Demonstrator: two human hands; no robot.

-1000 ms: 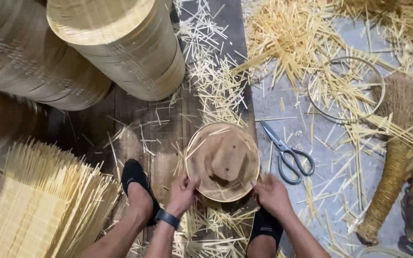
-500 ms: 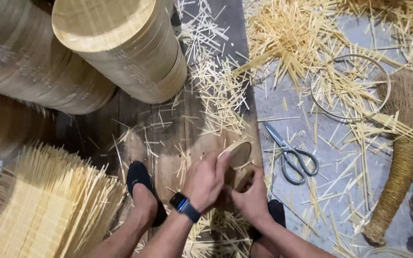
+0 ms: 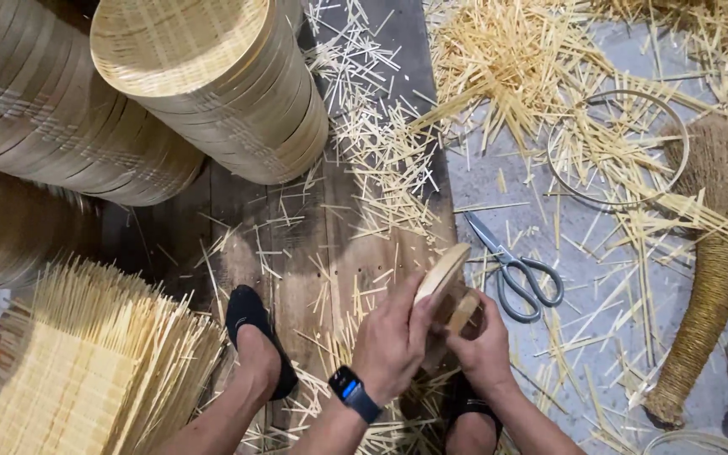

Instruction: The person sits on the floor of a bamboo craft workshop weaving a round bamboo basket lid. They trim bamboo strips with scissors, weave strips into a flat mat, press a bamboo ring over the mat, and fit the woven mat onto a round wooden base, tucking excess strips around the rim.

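Observation:
A round bamboo ring frame (image 3: 441, 274) stands tilted on edge above the dark wooden board (image 3: 297, 244). My left hand (image 3: 391, 337), with a dark watch on its wrist, grips the ring's near rim. My right hand (image 3: 484, 350) holds a small flat wooden piece (image 3: 463, 312) pressed against the ring's inner side. Both my feet in black socks rest on the board below the hands, the left foot (image 3: 250, 324) plainly seen, the right mostly hidden under my arms.
Grey-handled scissors (image 3: 516, 270) lie just right of the ring. Stacks of round bamboo trays (image 3: 212, 84) stand at upper left, a bundle of bamboo slats (image 3: 86, 371) at lower left. Loose bamboo sticks, a thin hoop (image 3: 676, 139) and a straw broom (image 3: 718, 253) cover the right.
The ring lay flat with its open side up a second ago. Both hands have tipped it up onto its edge and closed in around it.

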